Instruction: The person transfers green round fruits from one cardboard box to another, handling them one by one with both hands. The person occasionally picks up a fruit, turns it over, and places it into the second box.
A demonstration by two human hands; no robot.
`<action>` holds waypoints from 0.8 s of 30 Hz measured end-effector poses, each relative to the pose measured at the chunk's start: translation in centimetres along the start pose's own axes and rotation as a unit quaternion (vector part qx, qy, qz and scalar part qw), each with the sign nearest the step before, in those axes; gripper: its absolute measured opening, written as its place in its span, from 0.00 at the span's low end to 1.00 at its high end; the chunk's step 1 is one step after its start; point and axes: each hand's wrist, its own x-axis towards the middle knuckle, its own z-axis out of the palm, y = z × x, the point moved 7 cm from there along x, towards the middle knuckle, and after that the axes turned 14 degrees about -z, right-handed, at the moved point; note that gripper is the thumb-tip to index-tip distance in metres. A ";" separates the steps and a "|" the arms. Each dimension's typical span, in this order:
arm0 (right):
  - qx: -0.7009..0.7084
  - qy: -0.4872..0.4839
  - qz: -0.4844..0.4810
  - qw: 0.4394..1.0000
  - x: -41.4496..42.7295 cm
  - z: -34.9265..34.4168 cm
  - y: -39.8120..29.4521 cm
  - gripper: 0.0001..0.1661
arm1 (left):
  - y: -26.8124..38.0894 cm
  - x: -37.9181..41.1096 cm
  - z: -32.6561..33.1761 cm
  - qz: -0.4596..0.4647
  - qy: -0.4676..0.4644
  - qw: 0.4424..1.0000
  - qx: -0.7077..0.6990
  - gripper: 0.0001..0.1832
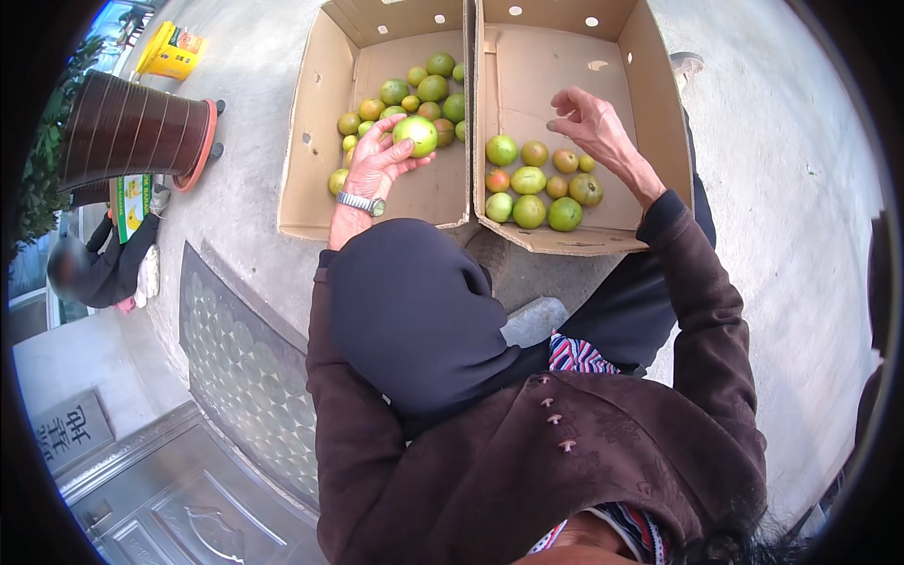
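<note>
My left hand (378, 161), with a metal-banded watch at the wrist, holds a green tomato (415, 136) between thumb and fingers above the left cardboard box (304, 159). Under and beyond it in that box lie several loose green and reddish tomatoes (433, 88). My right hand (590, 123) is over the right cardboard box (653, 141), its fingers curled and apart with nothing visible between them. In the near part of this box several green and reddish tomatoes (528, 181) sit in rough rows. The two boxes stand side by side.
My knees are bent close to the boxes' near edges. To the left are a yellow bucket (171, 51), a large brown planter (134, 131) on a wheeled base, a patterned mat (247, 367) and a metal door (191, 501). Another person (113, 261) sits at the far left beside a printed carton (131, 208).
</note>
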 end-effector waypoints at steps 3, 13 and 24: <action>0.031 -0.050 -0.131 0.990 2.0 2.4 -11.5 0.28 | 1.0 -2.9 1.9 0.026 -0.007 1.000 0.002 0.32; -0.042 -0.031 -0.194 0.980 2.7 4.1 -14.1 0.33 | 2.0 -5.6 6.3 0.079 -0.021 0.994 0.071 0.42; -0.087 -0.120 0.134 0.980 2.7 7.7 7.5 0.35 | -2.6 0.9 -9.0 -0.112 0.248 0.955 0.117 0.31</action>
